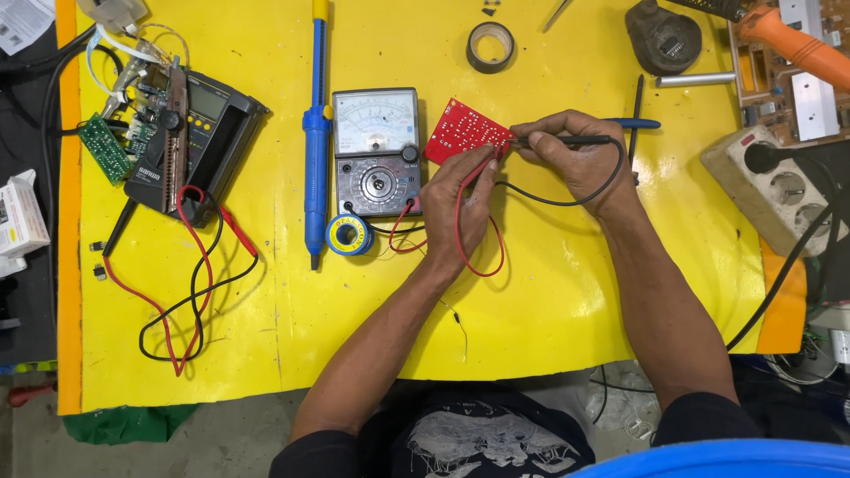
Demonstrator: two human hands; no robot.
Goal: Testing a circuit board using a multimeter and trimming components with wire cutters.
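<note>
Your left hand (456, 199) pinches red probe (478, 168) | right hand (575, 155) fingers closed on black probe (567, 140) | red circuit board (462, 130) on tabletop (549, 292): light, stiff, fragile, hold edges

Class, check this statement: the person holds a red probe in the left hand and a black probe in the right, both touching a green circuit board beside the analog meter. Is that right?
Not quite. The circuit board under the probes is red, not green, as the head view shows. The rest stands: the left hand holds the red probe, the right hand holds the black probe, beside the analog meter.
</note>
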